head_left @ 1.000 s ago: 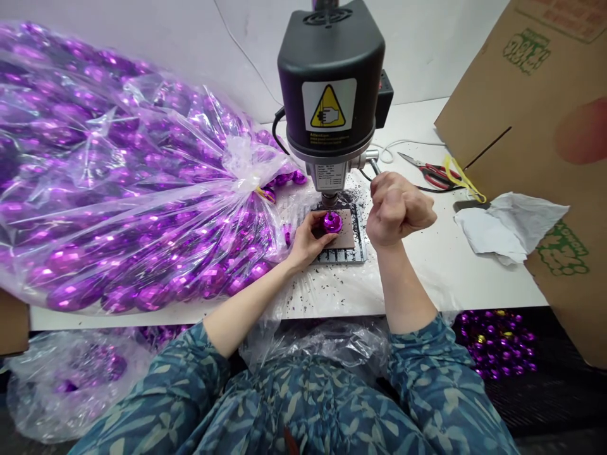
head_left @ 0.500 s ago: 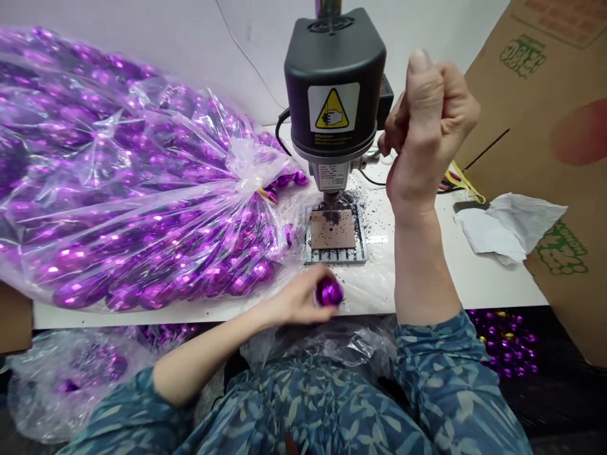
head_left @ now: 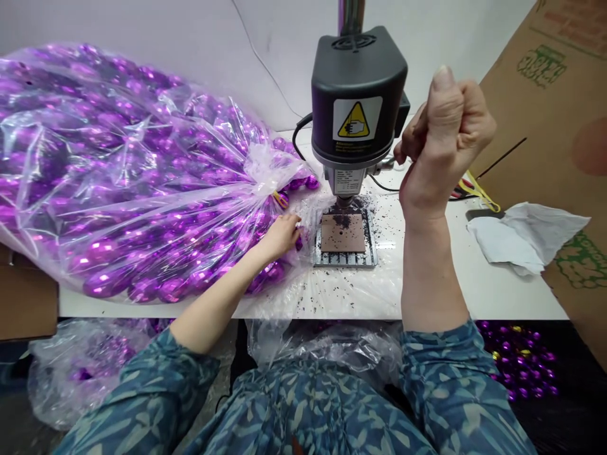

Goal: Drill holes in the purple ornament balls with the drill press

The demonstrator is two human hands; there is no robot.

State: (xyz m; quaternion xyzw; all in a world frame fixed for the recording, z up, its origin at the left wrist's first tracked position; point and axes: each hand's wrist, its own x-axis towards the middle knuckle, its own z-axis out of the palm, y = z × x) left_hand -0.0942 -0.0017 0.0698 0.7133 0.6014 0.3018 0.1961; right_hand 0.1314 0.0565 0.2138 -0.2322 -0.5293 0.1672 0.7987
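Super shiny purple bauble [head_left: 298,242], mostly hidden by the left hand [head_left: 283,235], sits back from the counter's [head_left: 516,297] front edge, between the clear bag [head_left: 156,170] and drill press [head_left: 358,95]. Fingers half curled, can't tell if they've got it. Right hand's [head_left: 446,145] grip is clenched round the lever [head_left: 386,164].

A blue garment [head_left: 303,407] at six o'clock bears pale leaf shapes; sleeves [head_left: 458,379] at eight and four match.

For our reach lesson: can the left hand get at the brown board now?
Likely yes: the brown board lies near the left hand, its front unobstructed; the small purple piece between looks easily passed.
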